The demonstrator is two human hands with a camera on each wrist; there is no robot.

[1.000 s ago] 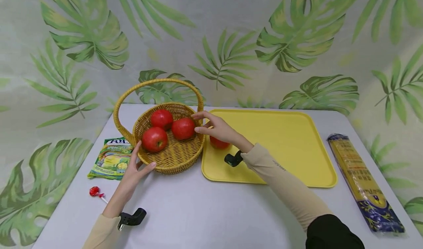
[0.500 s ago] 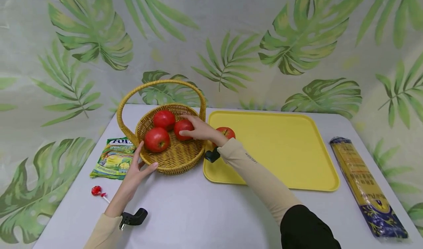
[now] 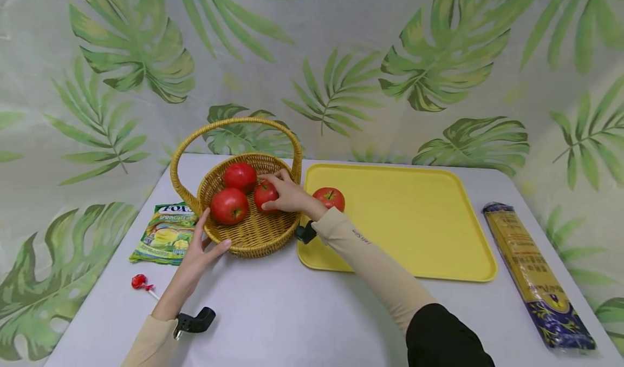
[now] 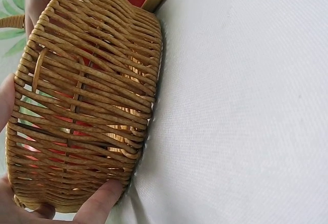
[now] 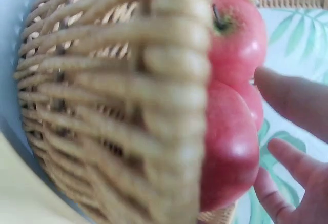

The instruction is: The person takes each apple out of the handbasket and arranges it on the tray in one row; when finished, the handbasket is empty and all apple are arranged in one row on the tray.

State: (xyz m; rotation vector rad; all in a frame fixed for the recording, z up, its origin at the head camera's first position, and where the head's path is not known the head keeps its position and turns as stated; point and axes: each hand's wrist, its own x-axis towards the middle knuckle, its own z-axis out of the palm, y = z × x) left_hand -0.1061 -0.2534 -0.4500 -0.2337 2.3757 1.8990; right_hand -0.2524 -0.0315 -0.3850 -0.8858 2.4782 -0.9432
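Note:
Against the left side of a wicker basket (image 3: 253, 248) my left hand (image 3: 197, 256) holds the rim and wall, with finger (image 4: 100, 203) pressed on the weave low down. In the basket lie a front-left apple (image 3: 229, 206), a back apple (image 3: 239, 177) and a right apple (image 3: 265, 196). My right hand (image 3: 290, 194) reaches over the right rim, thumb and fingers curved around the right apple. In the right wrist view its fingers (image 5: 297, 162) lie at the edge of that apple (image 5: 230, 147); the exact contact is hard to see.
A yellow tray (image 3: 395, 221) stands right of the basket, bearing another apple (image 3: 329, 198) under my right wrist. Left are a green candy bag (image 3: 166, 234) and a red lollipop (image 3: 140, 282). A long yellow-and-blue packet (image 3: 538, 277) lies far right. The basket's handle (image 3: 236, 120) arches above it.
My right hand has moved left from beside the basket's right rim down into the basket, closing around the right apple, which shifted slightly. My left hand has stayed on the basket.

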